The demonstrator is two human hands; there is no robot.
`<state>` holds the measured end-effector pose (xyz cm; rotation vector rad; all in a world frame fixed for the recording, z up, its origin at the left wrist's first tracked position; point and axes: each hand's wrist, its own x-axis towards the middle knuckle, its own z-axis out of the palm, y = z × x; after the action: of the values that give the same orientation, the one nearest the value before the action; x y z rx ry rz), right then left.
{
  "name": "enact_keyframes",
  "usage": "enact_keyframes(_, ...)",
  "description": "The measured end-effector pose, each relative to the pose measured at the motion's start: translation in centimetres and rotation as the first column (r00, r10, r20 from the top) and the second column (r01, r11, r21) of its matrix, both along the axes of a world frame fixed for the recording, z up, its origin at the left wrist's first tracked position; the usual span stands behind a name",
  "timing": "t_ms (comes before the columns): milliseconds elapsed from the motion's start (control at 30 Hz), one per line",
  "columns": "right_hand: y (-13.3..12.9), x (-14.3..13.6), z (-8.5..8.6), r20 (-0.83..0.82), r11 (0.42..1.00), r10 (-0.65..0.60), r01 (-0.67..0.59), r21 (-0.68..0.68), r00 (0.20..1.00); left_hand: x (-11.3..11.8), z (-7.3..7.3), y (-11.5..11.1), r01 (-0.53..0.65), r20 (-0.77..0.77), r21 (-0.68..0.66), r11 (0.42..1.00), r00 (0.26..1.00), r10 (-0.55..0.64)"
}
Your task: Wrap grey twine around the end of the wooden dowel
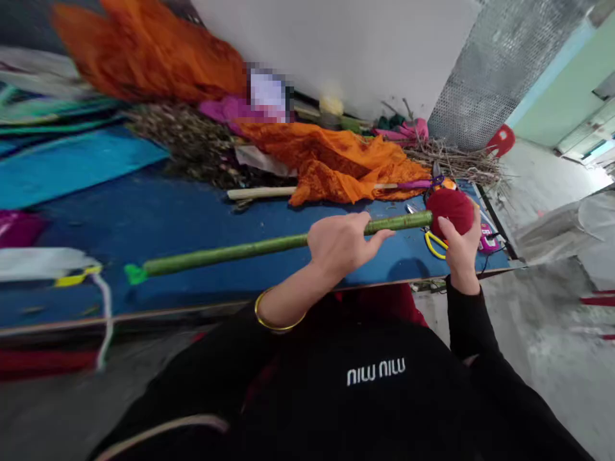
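Observation:
My left hand [339,246] is wrapped round a long green stick [230,253], its thumb stretched out to the right. A bright green tip [136,274] shows at the stick's left end. At the other end sits a dark red, cloth-like ball [450,211]. My right hand [464,246] grips this ball, thumb on the near side and fingers mostly hidden behind it. The stick lies nearly level above the blue table [202,218], tilted up slightly to the right. Close under my right hand are yellow-handled scissors [435,245].
Orange cloth [331,150] spreads along the back over a pale stick [262,193]. Dried plant stems [192,137] and thin twigs [456,160] are piled behind. A pink device [487,239] sits near the table's right edge. A white strip with yellow tape [77,280] hangs over the front left edge.

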<state>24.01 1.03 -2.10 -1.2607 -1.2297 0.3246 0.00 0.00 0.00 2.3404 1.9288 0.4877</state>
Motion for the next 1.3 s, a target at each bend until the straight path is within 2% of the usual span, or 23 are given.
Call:
enact_keyframes(100,0.6,0.5,-1.2,-0.035,0.995,-0.099,0.100,0.021,0.994,0.6,-0.7,0.5,0.001,0.025,-0.003,1.000,1.000,-0.001)
enact_keyframes(200,0.8,0.6,-1.8,-0.081,0.994,-0.107,0.104,-0.044,0.991,0.9,-1.5,1.4,0.025,0.056,-0.003,1.000,0.998,-0.024)
enact_keyframes(367,0.2,1.4,-2.0,-0.103,0.991,-0.076,0.063,-0.121,0.992,0.2,-2.3,2.6,0.209,0.081,0.088,0.974,0.973,-0.216)
enact_keyframes(500,0.3,2.5,-2.8,0.021,0.992,0.041,-0.038,-0.119,0.999,-1.2,-3.6,3.7,0.188,0.102,0.054,0.981,0.976,-0.192)
enact_keyframes(600,0.7,2.5,-3.9,0.118,0.997,0.030,-0.021,-0.076,0.993,-2.2,-5.3,4.9,0.132,0.111,-0.025,0.991,0.986,-0.129)
enact_keyframes(700,1.2,1.9,-5.0,0.281,0.996,0.027,-0.003,-0.086,0.959,-3.0,-7.0,6.2,0.098,0.109,-0.077,0.992,0.990,-0.089)
enact_keyframes(800,1.4,1.0,-5.6,0.421,0.996,0.025,0.015,-0.092,0.907,-3.5,-8.1,6.9,0.133,0.156,-0.040,0.990,0.980,-0.125)
enact_keyframes(900,1.2,0.1,-5.5,0.532,0.998,-0.027,0.056,-0.038,0.846,-3.0,-8.0,6.2,0.172,0.273,0.196,0.966,0.936,-0.222)
enact_keyframes(967,0.9,-0.6,-5.2,0.595,0.998,-0.042,0.055,-0.003,0.803,-2.1,-7.3,4.9,0.169,0.385,0.334,0.927,0.874,-0.297)
enact_keyframes(1067,0.1,-1.6,-4.7,0.663,1.000,-0.005,-0.008,0.016,0.749,-0.1,-6.2,2.4,0.285,0.511,0.361,0.888,0.737,-0.444)
enact_keyframes(1100,-0.1,-1.9,-4.6,0.678,0.999,0.010,-0.028,0.016,0.735,0.4,-6.1,1.8,0.294,0.546,0.358,0.886,0.704,-0.454)
enact_keyframes(1200,-0.6,-2.5,-4.5,0.710,0.999,0.027,-0.042,0.004,0.704,1.6,-6.3,0.5,0.269,0.657,0.335,0.903,0.620,-0.429)
enact_keyframes(1300,-0.9,-2.9,-4.7,0.716,0.999,0.021,-0.042,0.012,0.697,1.9,-6.9,0.0,0.233,0.698,0.295,0.927,0.610,-0.375)
